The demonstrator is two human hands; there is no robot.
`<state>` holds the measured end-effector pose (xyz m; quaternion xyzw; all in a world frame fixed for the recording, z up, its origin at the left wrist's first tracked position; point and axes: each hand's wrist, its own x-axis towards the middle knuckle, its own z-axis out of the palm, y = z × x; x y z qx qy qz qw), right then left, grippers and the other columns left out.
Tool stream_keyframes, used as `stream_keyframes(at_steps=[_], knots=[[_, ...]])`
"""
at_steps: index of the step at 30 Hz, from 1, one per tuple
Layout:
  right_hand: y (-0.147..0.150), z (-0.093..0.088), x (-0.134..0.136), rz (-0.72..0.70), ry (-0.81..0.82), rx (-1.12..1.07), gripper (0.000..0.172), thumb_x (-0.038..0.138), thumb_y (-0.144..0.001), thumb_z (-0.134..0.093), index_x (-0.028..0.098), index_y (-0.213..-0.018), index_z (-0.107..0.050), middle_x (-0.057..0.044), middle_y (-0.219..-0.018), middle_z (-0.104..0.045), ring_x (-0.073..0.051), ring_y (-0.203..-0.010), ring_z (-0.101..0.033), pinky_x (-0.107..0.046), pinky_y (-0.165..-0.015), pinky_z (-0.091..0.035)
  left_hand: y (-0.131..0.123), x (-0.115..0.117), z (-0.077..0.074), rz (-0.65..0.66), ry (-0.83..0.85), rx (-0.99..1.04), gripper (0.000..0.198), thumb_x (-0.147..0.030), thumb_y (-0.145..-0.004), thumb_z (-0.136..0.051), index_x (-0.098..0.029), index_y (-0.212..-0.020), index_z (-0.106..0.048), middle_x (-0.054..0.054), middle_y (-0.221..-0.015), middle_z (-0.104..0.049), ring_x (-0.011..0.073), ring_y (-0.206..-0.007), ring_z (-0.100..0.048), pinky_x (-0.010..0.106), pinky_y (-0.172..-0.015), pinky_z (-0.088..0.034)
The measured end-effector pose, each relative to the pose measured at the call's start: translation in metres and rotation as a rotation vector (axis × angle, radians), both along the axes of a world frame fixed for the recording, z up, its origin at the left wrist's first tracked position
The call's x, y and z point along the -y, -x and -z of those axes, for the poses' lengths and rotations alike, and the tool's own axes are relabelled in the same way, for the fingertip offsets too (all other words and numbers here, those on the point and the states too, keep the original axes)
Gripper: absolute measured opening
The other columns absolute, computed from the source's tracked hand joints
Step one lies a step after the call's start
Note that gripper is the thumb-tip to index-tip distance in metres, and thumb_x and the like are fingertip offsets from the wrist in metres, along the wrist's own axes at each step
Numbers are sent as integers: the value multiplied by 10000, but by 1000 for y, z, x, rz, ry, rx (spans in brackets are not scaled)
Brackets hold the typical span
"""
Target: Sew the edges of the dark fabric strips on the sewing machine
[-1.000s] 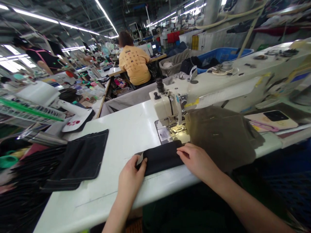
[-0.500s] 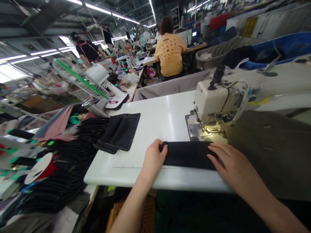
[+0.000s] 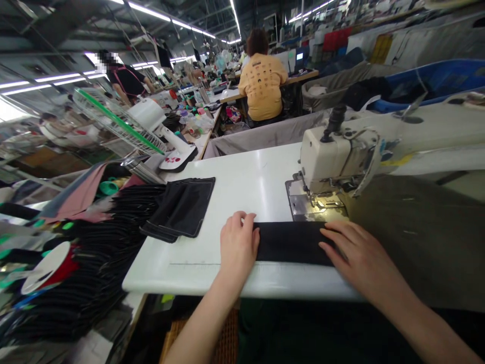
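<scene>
Hands, two: left hand (image 3: 238,247), right hand (image 3: 358,258); folded black fabric strip (image 3: 291,243), one; stitched black denim panel stack (image 3: 178,207), one; cream sewing machine (image 3: 337,156), one; white electric fan (image 3: 149,114), one.

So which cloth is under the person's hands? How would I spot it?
On the white sewing table, find the cream sewing machine. In front of its foot, a black fabric strip lies along the table's near edge. It alone sits between the left hand and right hand, narrower than the stitched dark panels to the left, smaller than the olive cloth to the right.
</scene>
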<state>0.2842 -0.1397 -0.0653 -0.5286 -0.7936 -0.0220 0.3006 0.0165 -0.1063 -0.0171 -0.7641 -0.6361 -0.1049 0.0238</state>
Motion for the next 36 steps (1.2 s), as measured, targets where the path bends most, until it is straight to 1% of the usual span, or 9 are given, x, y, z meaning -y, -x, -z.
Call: stream_keyframes(at_steps=[3, 6, 10, 13, 16, 19, 23, 28, 36], knots=[[-6, -3, -4, -40, 6, 30, 293, 359, -999, -482, 184, -1113, -687, -116, -1155, -692, -275, -1106, -619, -493, -1042, -437, 1, -7, -4, 239, 116, -144, 260, -72, -904, -472, -193, -1022, -669, 98, -1030, -640, 259, -939, -590, 369, -793, -477], [-8, -8, -6, -41, 28, 50, 257, 333, -998, -497, 197, -1105, -687, -98, -1145, -697, -251, -1096, -620, -508, -1089, -384, -6, -30, -10, 247, 185, -167, 246, -104, -927, -454, -177, -965, -686, 112, -981, -650, 252, -901, -599, 345, -746, -477], [-3, -12, -5, -21, 57, 62, 242, 317, -988, -528, 191, -1116, -689, -95, -1113, -692, -250, -1094, -601, -508, -1103, -368, -35, -75, -19, 222, 144, -103, 288, -355, -983, -487, -168, -938, -700, 135, -994, -676, 270, -947, -628, 362, -825, -474], [3, -12, -1, -3, 60, 55, 242, 296, -976, -550, 192, -1149, -683, -101, -1156, -677, -269, -1150, -569, -516, -1112, -356, -64, -102, -20, 279, 125, -78, 345, -439, -989, -471, -172, -1039, -685, 138, -1078, -699, 286, -1030, -642, 444, -979, -433], [8, -12, 0, 37, 56, 34, 231, 270, -986, -529, 197, -1150, -675, -99, -1186, -677, -273, -1190, -553, -533, -1131, -314, -88, -120, -14, 394, 124, -52, 320, -407, -997, -457, -203, -1157, -645, 119, -1277, -653, 299, -1222, -567, 561, -1107, -316], [9, -11, -3, 56, 72, 6, 226, 266, -990, -525, 189, -1152, -664, -94, -1191, -685, -265, -1179, -562, -540, -1148, -274, -100, -133, -3, 443, 150, -24, 349, -364, -983, -466, -235, -1284, -587, 111, -1453, -533, 312, -1357, -451, 621, -1134, -260], [8, -11, -10, 59, 92, 4, 239, 259, -977, -548, 189, -1173, -664, -92, -1227, -679, -275, -1211, -540, -554, -1150, -264, -101, -148, 11, 437, 173, 7, 445, -344, -967, -469, -274, -1406, -499, 96, -1507, -476, 316, -1410, -385, 619, -1155, -235], [7, -10, -17, 69, 108, 0, 255, 270, -981, -541, 201, -1196, -661, -96, -1244, -670, -286, -1241, -516, -566, -1149, -259, -97, -160, 20, 447, 155, 17, 443, -320, -967, -463, -275, -1405, -510, 85, -1498, -489, 298, -1425, -365, 583, -1175, -226], [9, -6, -18, 81, 76, 10, 263, 291, -999, -513, 179, -1186, -660, -99, -1228, -675, -270, -1211, -531, -554, -1147, -256, -98, -164, 26, 482, 105, 12, 442, -341, -963, -471, -272, -1396, -524, 85, -1494, -497, 305, -1424, -374, 600, -1171, -238]])
